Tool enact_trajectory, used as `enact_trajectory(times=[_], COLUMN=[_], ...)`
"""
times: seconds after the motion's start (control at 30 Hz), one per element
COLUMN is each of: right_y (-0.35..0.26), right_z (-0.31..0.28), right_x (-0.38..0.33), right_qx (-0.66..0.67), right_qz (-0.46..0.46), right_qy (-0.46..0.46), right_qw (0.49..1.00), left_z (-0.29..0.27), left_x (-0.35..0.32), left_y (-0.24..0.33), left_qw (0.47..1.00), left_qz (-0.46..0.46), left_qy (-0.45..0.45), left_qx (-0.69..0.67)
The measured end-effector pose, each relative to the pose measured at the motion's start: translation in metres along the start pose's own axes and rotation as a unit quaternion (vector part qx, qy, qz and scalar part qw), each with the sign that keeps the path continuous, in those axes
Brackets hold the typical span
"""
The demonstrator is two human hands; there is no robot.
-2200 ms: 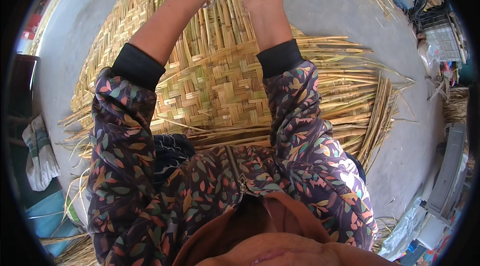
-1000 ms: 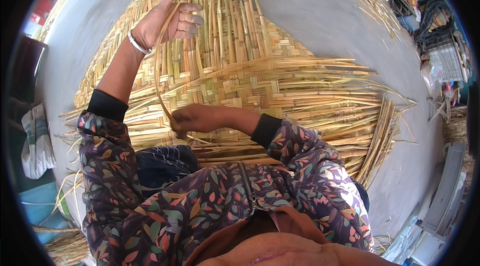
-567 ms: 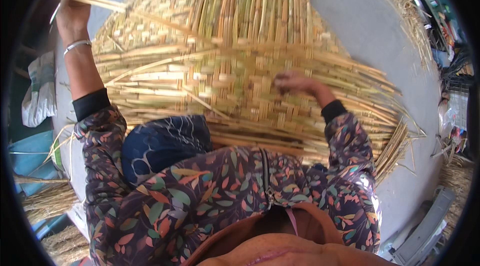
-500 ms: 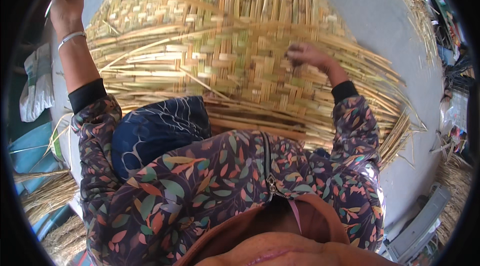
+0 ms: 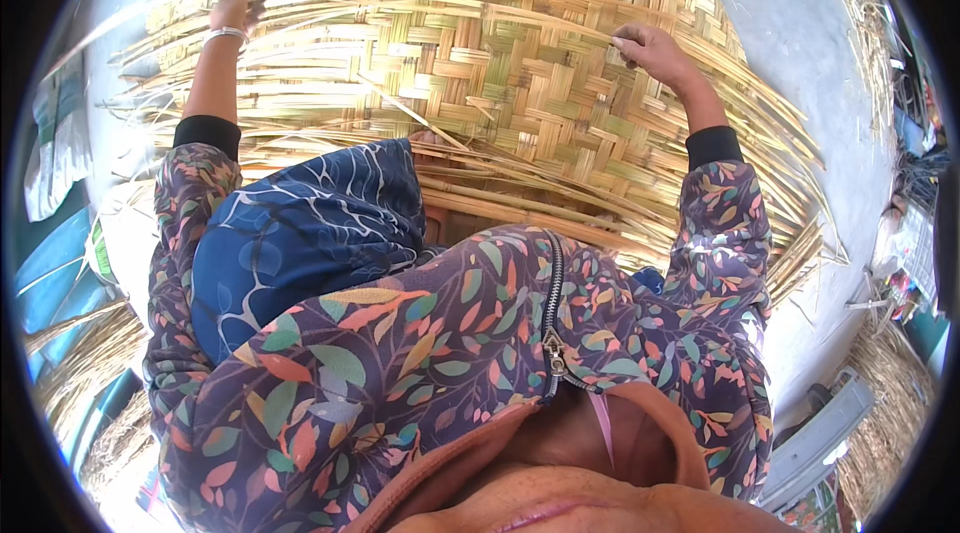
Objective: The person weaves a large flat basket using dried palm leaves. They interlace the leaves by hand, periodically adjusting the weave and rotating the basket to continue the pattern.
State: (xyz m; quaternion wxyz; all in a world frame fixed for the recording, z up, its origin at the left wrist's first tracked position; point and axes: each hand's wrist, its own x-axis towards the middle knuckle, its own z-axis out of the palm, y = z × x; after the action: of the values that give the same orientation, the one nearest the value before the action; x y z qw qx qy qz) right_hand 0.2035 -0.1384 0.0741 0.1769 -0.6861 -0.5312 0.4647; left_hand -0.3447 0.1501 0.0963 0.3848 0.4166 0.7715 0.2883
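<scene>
A large woven mat [image 5: 520, 93] of split reed or cane strips spreads in front of me, its loose strip ends fanning out at left and right. My left hand [image 5: 238, 9] is closed around long pale strips [image 5: 420, 1] at the mat's far left. These strips lie across the weave toward my right hand, and their other ends stick out past the left edge. On the right side of the mat, my right hand [image 5: 652, 53] pinches the strips near that end, with fingers curled just above the weave.
My knee in blue patterned cloth [image 5: 310, 233] presses up to the mat's near edge. Straw bundles [image 5: 85, 363] lie at left beside blue sheeting [image 5: 50, 263]. At right are a grey plastic piece [image 5: 815, 443], more straw [image 5: 890, 403] and assorted clutter on the grey floor [image 5: 790, 63].
My left hand has come down and inward from beyond the mat's far left. My right hand has moved a little up and right. The raised strips now lie lower across the weave.
</scene>
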Motion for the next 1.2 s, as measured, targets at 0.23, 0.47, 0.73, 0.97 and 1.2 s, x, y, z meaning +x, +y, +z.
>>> enact_trajectory(times=[0.23,0.47,0.73,0.97,1.2], right_y=[-0.005,-0.029,-0.006,-0.011,-0.056], right_z=[0.009,0.004,0.01,0.069,0.112], right_x=[0.011,0.009,0.0,0.016,0.032], right_qx=[-0.003,0.055,0.296,0.736,0.721], right_qz=[-0.039,-0.068,-0.017,-0.064,-0.069], right_qy=[-0.009,-0.017,0.135,0.09,0.087], right_qw=[0.999,0.996,0.945,0.668,0.684], left_z=[0.074,0.152,0.142,0.134,0.137], left_x=[-0.036,-0.117,-0.148,-0.136,-0.145], left_y=[-0.003,0.012,0.057,0.039,0.033], left_qw=[0.737,0.664,0.794,0.806,0.79], left_qz=[0.496,0.578,0.284,0.417,0.376], left_qy=[-0.118,-0.325,-0.466,-0.309,-0.345], left_qx=[0.444,0.344,0.266,0.285,0.339])
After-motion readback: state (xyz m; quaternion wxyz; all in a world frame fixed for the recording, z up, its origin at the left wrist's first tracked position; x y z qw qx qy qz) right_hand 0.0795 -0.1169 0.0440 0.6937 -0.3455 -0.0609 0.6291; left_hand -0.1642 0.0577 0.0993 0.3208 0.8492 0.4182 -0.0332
